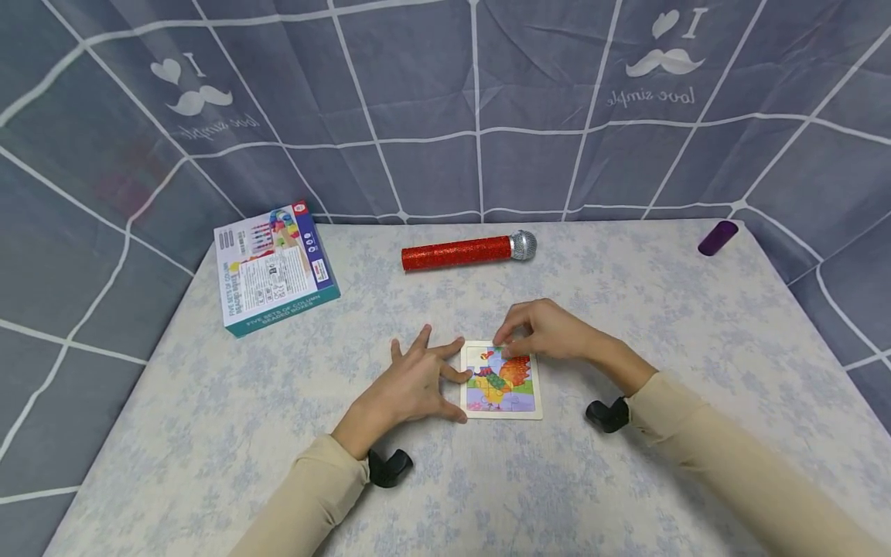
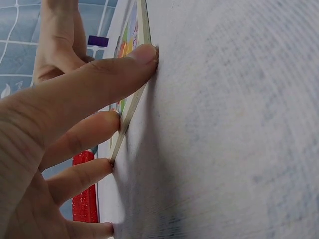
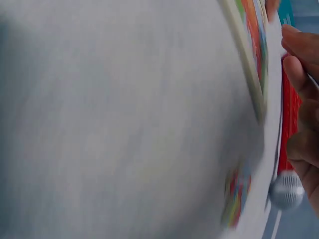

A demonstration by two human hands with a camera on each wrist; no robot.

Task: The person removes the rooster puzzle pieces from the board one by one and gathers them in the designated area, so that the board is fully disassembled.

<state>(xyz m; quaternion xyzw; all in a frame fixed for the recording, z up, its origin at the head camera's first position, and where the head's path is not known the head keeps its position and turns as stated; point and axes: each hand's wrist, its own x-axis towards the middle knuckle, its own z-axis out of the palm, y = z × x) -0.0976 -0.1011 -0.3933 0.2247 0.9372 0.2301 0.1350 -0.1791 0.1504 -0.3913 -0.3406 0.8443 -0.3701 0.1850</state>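
A small square jigsaw puzzle (image 1: 501,387) with a hen picture and a pale wooden frame lies on the table. My left hand (image 1: 418,383) spreads its fingers along the frame's left side; in the left wrist view the thumb (image 2: 143,54) touches the frame's edge. Over the puzzle's top edge is my right hand (image 1: 550,329), fingers bent, with thumb and forefinger tips close together. I cannot tell whether a piece is between them. In the right wrist view a blurred, colourful loose puzzle piece (image 3: 237,194) lies on the table beyond the frame's corner; the right hand hides that spot in the head view.
Behind the puzzle lies a red glittery toy microphone (image 1: 459,253) with a silver head. A beaded-boxes carton (image 1: 274,267) lies at the back left. At the far right corner is a purple cylinder (image 1: 718,237). Grey-blue curtains (image 1: 431,100) border the table (image 1: 278,433).
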